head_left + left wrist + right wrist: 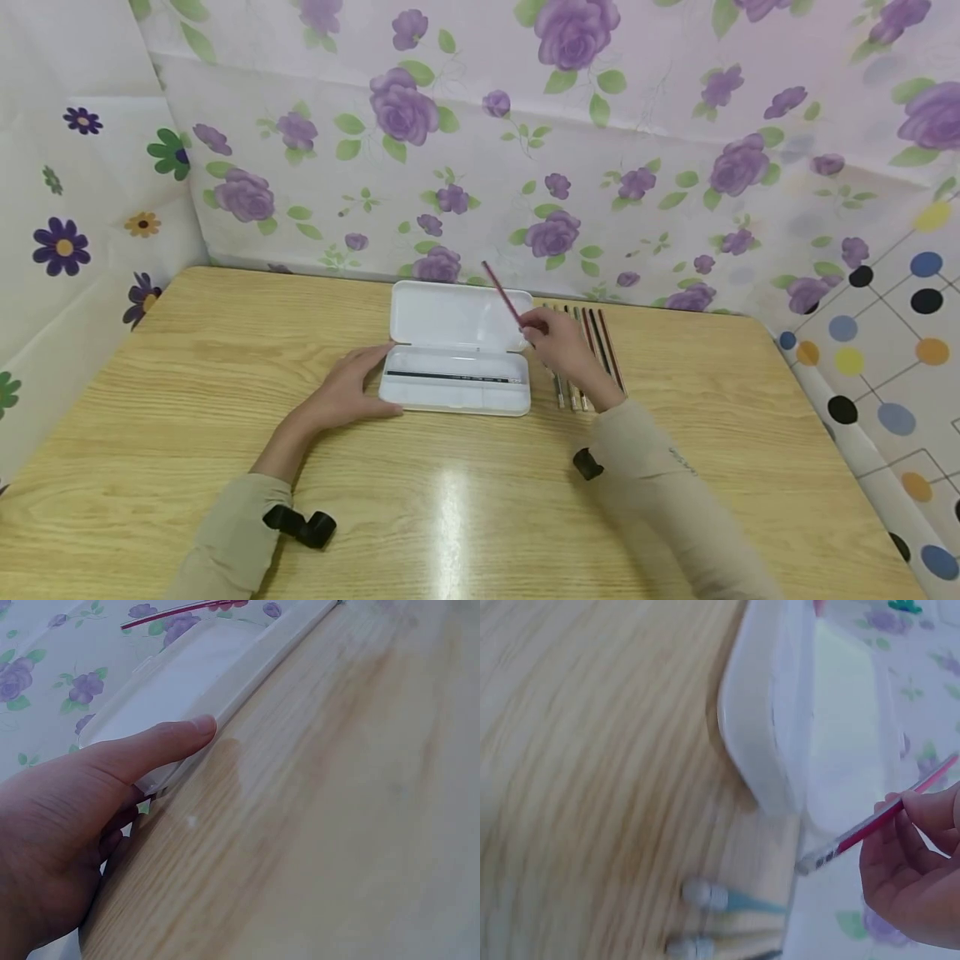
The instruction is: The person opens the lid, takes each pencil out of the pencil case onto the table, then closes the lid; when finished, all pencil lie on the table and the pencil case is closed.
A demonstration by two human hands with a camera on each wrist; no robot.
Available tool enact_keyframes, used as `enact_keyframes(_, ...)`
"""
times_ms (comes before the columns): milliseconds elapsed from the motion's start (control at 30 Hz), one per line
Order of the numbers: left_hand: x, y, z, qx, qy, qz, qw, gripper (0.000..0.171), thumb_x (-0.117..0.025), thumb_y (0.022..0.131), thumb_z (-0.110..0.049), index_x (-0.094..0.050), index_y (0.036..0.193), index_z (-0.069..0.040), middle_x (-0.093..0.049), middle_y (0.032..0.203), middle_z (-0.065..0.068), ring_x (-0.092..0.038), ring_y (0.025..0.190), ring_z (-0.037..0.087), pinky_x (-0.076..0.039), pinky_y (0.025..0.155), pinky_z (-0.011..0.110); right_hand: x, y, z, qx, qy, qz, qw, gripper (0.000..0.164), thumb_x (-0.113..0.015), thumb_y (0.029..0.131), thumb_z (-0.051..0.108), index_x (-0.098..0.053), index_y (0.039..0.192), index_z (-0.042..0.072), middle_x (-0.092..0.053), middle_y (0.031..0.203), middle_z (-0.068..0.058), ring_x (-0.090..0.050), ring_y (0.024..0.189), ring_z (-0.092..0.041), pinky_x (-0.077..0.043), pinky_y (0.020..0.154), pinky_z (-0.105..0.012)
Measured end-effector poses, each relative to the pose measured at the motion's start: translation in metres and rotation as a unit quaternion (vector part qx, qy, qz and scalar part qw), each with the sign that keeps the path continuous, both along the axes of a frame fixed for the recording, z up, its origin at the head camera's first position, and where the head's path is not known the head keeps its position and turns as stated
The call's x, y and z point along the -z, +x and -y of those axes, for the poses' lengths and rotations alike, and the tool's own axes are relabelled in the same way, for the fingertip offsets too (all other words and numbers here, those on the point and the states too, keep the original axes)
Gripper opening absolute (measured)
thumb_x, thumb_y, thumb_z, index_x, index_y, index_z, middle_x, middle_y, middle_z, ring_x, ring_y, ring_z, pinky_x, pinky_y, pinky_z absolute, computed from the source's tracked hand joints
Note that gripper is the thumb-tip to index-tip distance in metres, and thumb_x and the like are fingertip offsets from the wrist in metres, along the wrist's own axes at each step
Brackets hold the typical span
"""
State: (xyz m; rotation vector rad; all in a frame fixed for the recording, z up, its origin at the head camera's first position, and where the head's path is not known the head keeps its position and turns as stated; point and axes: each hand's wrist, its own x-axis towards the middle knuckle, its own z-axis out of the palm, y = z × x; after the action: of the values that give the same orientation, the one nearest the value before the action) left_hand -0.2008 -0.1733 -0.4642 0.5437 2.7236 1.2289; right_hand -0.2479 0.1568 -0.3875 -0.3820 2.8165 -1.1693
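Note:
An open white pencil case point(454, 402) lies on the table, its lid raised toward the back wall. Inside its base is one dark pencil point(442, 377). My left hand point(351, 385) holds the case's left end, thumb point(176, 739) along the front wall and fingers around toward the back. In my right hand point(558, 340), thumb and fingers pinch a red pencil point(501, 292), tilted in the air above the right end of the lid. The pencil's pale eraser end point(810, 862) points down past the fingers in the right wrist view.
Right of the case, several pencils point(600, 342) lie side by side, partly hidden by my right hand and forearm. Eraser ends point(701, 894) face the front. The wooden table point(480, 517) meets a flowered sheet point(480, 183) behind, with patterned sheets on both sides.

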Motion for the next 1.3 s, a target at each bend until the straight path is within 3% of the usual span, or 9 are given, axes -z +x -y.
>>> enact_keyframes(200,0.0,0.0,0.001,0.0,-0.003,-0.002,1.0,0.099,-0.083,0.073,-0.042,-0.032,0.152,-0.009,-0.035,0.15,0.019,-0.024,0.137,0.042,-0.022,0.105,0.063,-0.002,-0.001,-0.027,0.034,0.01,0.011,0.999,0.027,-0.055,0.099,0.01,-0.063,0.121,-0.003,-0.065,0.111,-0.016,-0.06,0.103,-0.031,-0.05,0.085,-0.042)
enact_keyframes(467,0.001,-0.001,0.001,-0.001,-0.006,-0.004,1.0,0.099,-0.083,0.073,-0.042,-0.032,0.152,-0.009,-0.036,0.149,0.019,-0.025,0.136,0.042,-0.023,0.104,0.063,-0.001,-0.001,-0.066,0.095,-0.015,0.066,0.993,0.031,-0.054,0.099,0.012,-0.06,0.123,-0.006,-0.061,0.115,-0.023,-0.063,0.092,-0.03,-0.055,0.074,-0.037)
enact_keyframes(700,0.001,0.0,0.0,-0.002,-0.005,-0.002,1.0,0.099,-0.083,0.074,-0.042,-0.031,0.152,-0.009,-0.035,0.149,0.019,-0.025,0.136,0.042,-0.023,0.105,0.063,0.005,-0.001,-0.097,0.132,-0.021,0.096,0.986,0.034,-0.052,0.099,0.01,-0.057,0.124,-0.012,-0.059,0.116,-0.027,-0.063,0.093,-0.031,-0.055,0.08,-0.04)
enact_keyframes(1000,0.001,0.0,0.0,-0.002,-0.009,-0.004,0.9999,0.098,-0.082,0.074,-0.042,-0.032,0.152,-0.009,-0.036,0.149,0.019,-0.025,0.136,0.041,-0.022,0.105,0.063,0.013,0.001,-0.126,0.138,-0.007,0.134,0.981,0.036,-0.051,0.099,0.009,-0.053,0.125,-0.016,-0.055,0.121,-0.031,-0.063,0.098,-0.035,-0.055,0.081,-0.037)
enact_keyframes(1300,0.001,0.001,-0.001,-0.002,-0.008,-0.004,1.0,0.099,-0.083,0.074,-0.044,-0.032,0.152,-0.01,-0.036,0.15,0.018,-0.025,0.137,0.041,-0.022,0.105,0.063,0.023,0.001,-0.136,0.134,0.066,0.112,0.982,0.031,-0.055,0.098,0.011,-0.062,0.115,-0.014,-0.064,0.106,-0.027,-0.064,0.084,-0.029,-0.052,0.07,-0.034)
